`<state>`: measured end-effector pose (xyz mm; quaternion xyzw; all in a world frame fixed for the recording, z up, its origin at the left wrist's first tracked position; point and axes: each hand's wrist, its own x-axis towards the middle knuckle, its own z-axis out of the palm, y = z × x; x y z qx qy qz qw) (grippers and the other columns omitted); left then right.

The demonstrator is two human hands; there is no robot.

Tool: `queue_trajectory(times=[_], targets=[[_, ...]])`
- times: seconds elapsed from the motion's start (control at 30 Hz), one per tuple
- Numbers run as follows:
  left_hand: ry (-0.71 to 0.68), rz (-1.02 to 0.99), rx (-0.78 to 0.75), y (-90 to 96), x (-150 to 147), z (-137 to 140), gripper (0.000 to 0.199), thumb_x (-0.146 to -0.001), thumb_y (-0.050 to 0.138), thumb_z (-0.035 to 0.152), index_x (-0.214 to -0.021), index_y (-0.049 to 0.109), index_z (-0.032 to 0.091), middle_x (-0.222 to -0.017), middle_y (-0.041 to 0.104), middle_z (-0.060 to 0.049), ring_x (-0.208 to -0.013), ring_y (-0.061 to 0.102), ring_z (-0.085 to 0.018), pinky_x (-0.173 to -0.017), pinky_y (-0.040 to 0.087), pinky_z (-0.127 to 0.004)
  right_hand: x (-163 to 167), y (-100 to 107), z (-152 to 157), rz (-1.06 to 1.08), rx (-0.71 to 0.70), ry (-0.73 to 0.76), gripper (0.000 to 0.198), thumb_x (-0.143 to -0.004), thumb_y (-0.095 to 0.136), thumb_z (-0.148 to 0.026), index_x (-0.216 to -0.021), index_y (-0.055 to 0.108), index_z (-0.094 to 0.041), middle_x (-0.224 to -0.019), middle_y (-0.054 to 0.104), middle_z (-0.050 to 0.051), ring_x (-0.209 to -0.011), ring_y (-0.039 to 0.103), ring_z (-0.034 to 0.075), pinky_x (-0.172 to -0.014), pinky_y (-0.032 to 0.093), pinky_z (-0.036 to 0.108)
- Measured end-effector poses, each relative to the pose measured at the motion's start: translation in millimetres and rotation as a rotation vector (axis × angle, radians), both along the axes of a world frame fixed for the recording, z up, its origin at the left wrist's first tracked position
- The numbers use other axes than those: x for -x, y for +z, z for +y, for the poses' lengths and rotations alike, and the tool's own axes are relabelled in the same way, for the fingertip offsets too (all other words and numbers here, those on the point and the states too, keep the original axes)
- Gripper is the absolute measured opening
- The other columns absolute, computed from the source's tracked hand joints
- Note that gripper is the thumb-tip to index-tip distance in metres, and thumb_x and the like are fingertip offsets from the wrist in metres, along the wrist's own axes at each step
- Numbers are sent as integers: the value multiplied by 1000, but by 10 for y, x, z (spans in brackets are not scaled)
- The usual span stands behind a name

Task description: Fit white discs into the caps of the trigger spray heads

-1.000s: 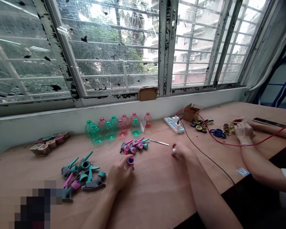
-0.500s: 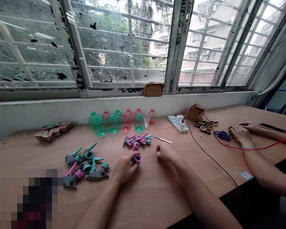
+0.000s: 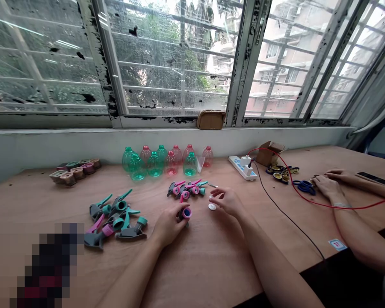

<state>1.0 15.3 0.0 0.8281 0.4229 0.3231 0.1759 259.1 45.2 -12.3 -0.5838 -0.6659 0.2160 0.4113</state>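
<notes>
My left hand [image 3: 170, 222] is wrapped round a pink and grey spray trigger head [image 3: 186, 213], its round pink collar facing me. To the right of it, my right hand [image 3: 227, 200] hovers low with fingers apart. A small white disc [image 3: 212, 207] lies on the table just under those fingertips. Another bit of white shows by the fingers, partly covered. Beyond both hands sits a cluster of pink and teal spray heads [image 3: 186, 190]. More grey, teal and pink spray heads [image 3: 120, 222] are piled left of my left hand.
Green and pink clear bottles [image 3: 155, 166] stand along the wall. A power strip [image 3: 243, 168] with plugs, a red cable and a black cord lie right. Blue scissors [image 3: 304, 187] rest near another person's hands [image 3: 327, 186]. Stacked small containers [image 3: 73, 172] are far left.
My right hand has gone from closed to fingers apart, and white discs now show on the table beneath it. My left hand keeps its hold. The view has shifted slightly.
</notes>
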Motion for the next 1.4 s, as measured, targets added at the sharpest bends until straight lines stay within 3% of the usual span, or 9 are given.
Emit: queue_trajectory(times=[0.23,0.4,0.63,0.9,1.07,1.27,1.4], targets=[[-39,7,-1,9,4,-1,27,-80,57,19,-106,65,22,-101,70,-3,-84,63,-17,-80,47,-28,-25,-69,-3,-16,146,41,25,-64,75,-29,-85,70,-18,-74,70,2,-55,60,13,-47,43,21],[-35,4,10,-12,11,4,28,-80,57,19,-106,65,22,-96,71,-3,-80,63,-17,-78,47,-27,3,15,-27,24,-62,-1,25,-68,74,-36,-85,71,-18,-74,70,3,-60,61,15,-54,47,24],[-36,-18,45,-12,-1,-5,34,-78,59,18,-112,63,24,-97,71,-3,-79,64,-17,-73,47,-25,504,42,-196,228,-222,336,31,-68,77,-39,-91,69,-19,-77,67,2,-59,58,12,-54,48,23],[-61,-38,68,1,1,-7,43,-78,60,19,-121,57,24,-84,69,-1,-69,61,-15,-68,46,-24,757,-29,-238,146,-387,456,18,-73,76,-35,-78,69,-20,-86,68,4,-67,58,13,-54,47,23],[-60,-51,76,23,-7,-11,43,-75,60,16,-117,59,23,-89,70,-1,-72,62,-16,-69,47,-24,733,-1,-252,58,-423,463,15,-75,74,-35,-81,71,-21,-92,66,5,-71,59,14,-56,48,23],[-55,-72,78,25,-18,-6,45,-75,56,12,-118,59,23,-90,70,-2,-74,62,-16,-70,47,-24,697,54,-299,32,-381,450,15,-81,66,-26,-94,72,-21,-94,65,5,-62,55,10,-54,47,22],[-70,-80,80,18,-19,-8,47,-74,55,11,-119,58,24,-95,69,-2,-78,62,-16,-72,47,-25,671,56,-300,19,-357,440,13,-81,63,-22,-90,73,-21,-91,66,5,-61,54,10,-54,47,22]])
